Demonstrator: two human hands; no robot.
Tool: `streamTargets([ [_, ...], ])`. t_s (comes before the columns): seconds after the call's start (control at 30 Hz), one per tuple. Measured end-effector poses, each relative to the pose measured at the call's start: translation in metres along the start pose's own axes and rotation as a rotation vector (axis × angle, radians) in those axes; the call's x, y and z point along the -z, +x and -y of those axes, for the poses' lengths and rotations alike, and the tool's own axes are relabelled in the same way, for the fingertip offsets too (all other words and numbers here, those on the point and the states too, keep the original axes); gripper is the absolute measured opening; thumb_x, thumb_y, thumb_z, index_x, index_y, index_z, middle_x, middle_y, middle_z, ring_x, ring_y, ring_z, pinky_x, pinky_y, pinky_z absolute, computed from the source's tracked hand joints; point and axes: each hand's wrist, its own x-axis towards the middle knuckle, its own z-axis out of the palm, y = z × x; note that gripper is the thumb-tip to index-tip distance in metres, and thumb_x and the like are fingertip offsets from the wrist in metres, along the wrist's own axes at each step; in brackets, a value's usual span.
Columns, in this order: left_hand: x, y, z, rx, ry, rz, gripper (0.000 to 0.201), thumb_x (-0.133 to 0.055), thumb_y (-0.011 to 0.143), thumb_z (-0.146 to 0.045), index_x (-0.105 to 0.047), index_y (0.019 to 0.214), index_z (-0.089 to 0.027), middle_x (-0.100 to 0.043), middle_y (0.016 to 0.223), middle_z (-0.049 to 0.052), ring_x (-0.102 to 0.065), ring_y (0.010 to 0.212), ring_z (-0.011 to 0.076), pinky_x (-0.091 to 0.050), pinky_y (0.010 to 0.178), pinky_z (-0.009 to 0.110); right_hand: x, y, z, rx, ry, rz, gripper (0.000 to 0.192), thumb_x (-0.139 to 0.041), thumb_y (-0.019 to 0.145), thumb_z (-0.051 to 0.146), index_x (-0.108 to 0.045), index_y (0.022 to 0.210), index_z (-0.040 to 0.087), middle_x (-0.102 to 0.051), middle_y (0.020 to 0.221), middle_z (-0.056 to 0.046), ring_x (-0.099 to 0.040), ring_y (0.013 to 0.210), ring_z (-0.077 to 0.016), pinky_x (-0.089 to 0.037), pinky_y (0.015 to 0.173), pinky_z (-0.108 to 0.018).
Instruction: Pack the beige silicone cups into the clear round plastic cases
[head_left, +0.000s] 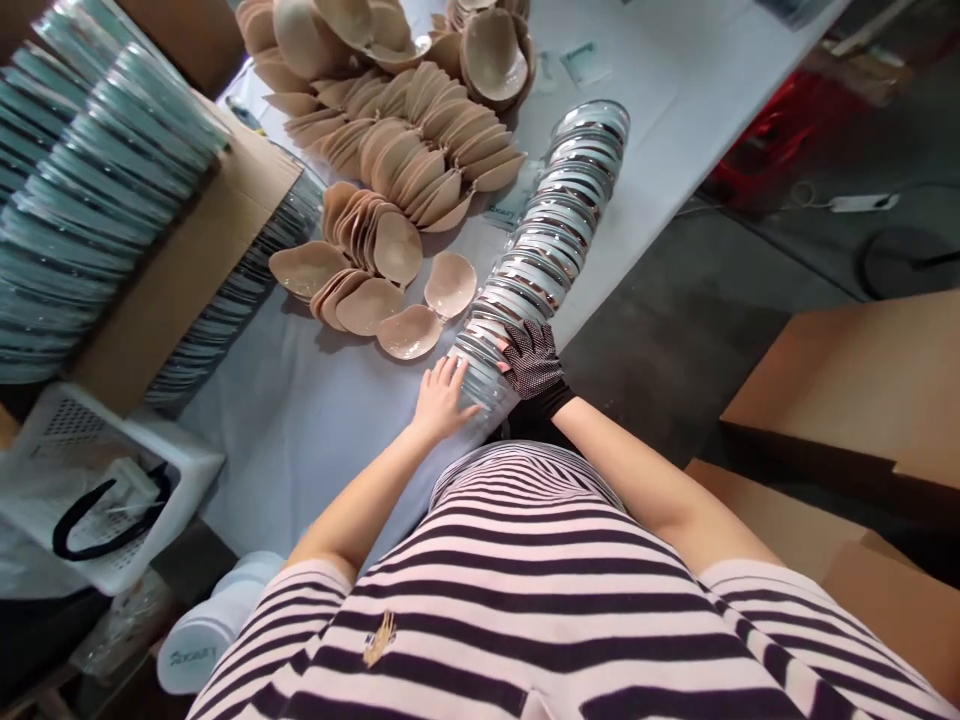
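A long row of nested clear plastic containers with shiny rims (555, 225) lies along the table's right side and reaches back from my body. My left hand (442, 393) is bare and rests against the left side of its near end, fingers stretched out and thumb apart. On the other side, my right hand (531, 360), in a dark dotted fingerless glove, curls over the containers and grips them. Just beyond my left hand lies a pair of beige stick-on bra cups (409, 332). More beige bra cups (405, 160) are overlapped in rows farther back.
At left, tall stacks of clear containers (97, 200) stand by a cardboard box (187, 250). A white plastic basket (180, 470) sits in front. White printed tubs (199, 640) are low at left. Cardboard boxes (847, 390) occupy the right. Small printed packets (585, 64) lie on the white-covered table (262, 460).
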Motion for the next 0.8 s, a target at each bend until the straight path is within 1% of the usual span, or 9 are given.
streamTargets([
  [0.13,-0.009,0.006,-0.012,0.034,0.027,0.020,0.087,-0.068,0.083,-0.053,-0.033,0.156,-0.019,-0.033,0.162,0.015,-0.027,0.151,0.0350,-0.028,0.121,0.055,0.011,0.017,-0.003,0.066,-0.020,0.012,0.042,-0.043,0.098,0.033,-0.063,0.131,0.017,-0.050,0.151,-0.014,-0.030,0.143,-0.0375,-0.010,0.119,-0.062],
  [0.23,-0.005,0.013,-0.007,-0.001,-0.074,0.021,0.086,-0.070,0.082,-0.053,-0.037,0.154,-0.021,-0.035,0.161,0.016,-0.030,0.150,0.0351,-0.027,0.121,0.056,0.030,0.051,-0.023,0.141,-0.021,-0.008,0.040,-0.045,0.096,0.035,-0.067,0.126,0.018,-0.053,0.148,-0.013,-0.032,0.141,-0.0365,-0.014,0.119,-0.061],
  [0.37,0.006,0.029,0.009,0.064,-0.226,-0.103,0.064,-0.061,0.090,-0.047,-0.046,0.148,-0.024,-0.043,0.156,0.015,-0.033,0.148,0.0330,-0.026,0.121,0.057,0.063,0.138,-0.074,0.149,-0.013,-0.028,0.042,-0.046,0.093,0.031,-0.066,0.125,0.014,-0.059,0.140,-0.016,-0.044,0.131,-0.0369,-0.028,0.113,-0.057],
  [0.47,0.017,0.067,0.027,0.285,-0.233,-0.251,0.057,-0.058,0.092,-0.041,-0.049,0.145,-0.022,-0.044,0.155,0.016,-0.031,0.149,0.0334,-0.026,0.120,0.057,0.073,0.215,-0.097,0.129,-0.037,0.085,0.042,-0.050,0.089,0.026,-0.066,0.124,0.010,-0.067,0.125,-0.019,-0.054,0.116,-0.0355,-0.040,0.104,-0.052],
  [0.53,0.023,0.101,0.042,0.458,-0.192,-0.261,0.060,-0.064,0.088,-0.041,-0.052,0.142,-0.018,-0.041,0.156,0.019,-0.026,0.150,0.0377,-0.022,0.120,0.061,0.065,0.253,-0.087,0.276,-0.084,0.208,0.045,-0.058,0.085,0.024,-0.064,0.127,0.010,-0.065,0.128,-0.019,-0.053,0.118,-0.0357,-0.040,0.103,-0.050],
  [0.57,0.026,0.117,0.049,0.509,-0.169,-0.219,0.056,-0.067,0.085,-0.040,-0.058,0.135,-0.017,-0.043,0.155,0.020,-0.025,0.150,0.0402,-0.020,0.119,0.065,0.057,0.266,-0.075,0.400,-0.101,0.273,0.048,-0.062,0.082,0.022,-0.063,0.128,0.011,-0.063,0.132,-0.019,-0.051,0.122,-0.0360,-0.038,0.105,-0.051],
  [0.67,0.030,0.152,0.067,0.491,-0.115,-0.031,0.022,-0.066,0.084,-0.031,-0.074,0.099,-0.019,-0.065,0.129,0.019,-0.037,0.143,0.0414,-0.012,0.117,0.071,0.027,0.277,-0.024,0.755,-0.065,0.473,0.059,-0.070,0.075,0.017,-0.059,0.132,0.015,-0.055,0.144,-0.016,-0.045,0.130,-0.0334,-0.033,0.110,-0.051],
  [0.73,0.033,0.160,0.073,0.445,-0.101,0.050,0.015,-0.061,0.084,-0.023,-0.075,0.080,-0.021,-0.074,0.105,0.014,-0.053,0.128,0.0361,-0.009,0.118,0.069,0.007,0.274,0.006,0.828,-0.015,0.592,0.060,-0.072,0.072,0.015,-0.060,0.131,0.012,-0.059,0.139,-0.017,-0.048,0.128,-0.0321,-0.033,0.109,-0.049],
  [0.8,0.043,0.159,0.075,0.446,-0.107,0.086,0.019,-0.058,0.085,-0.020,-0.073,0.073,-0.021,-0.075,0.090,0.011,-0.064,0.110,0.0305,-0.016,0.119,0.063,-0.005,0.273,0.024,0.842,0.034,0.668,0.039,-0.068,0.078,0.016,-0.067,0.116,0.008,-0.069,0.119,-0.020,-0.058,0.114,-0.0305,-0.040,0.102,-0.047],
])
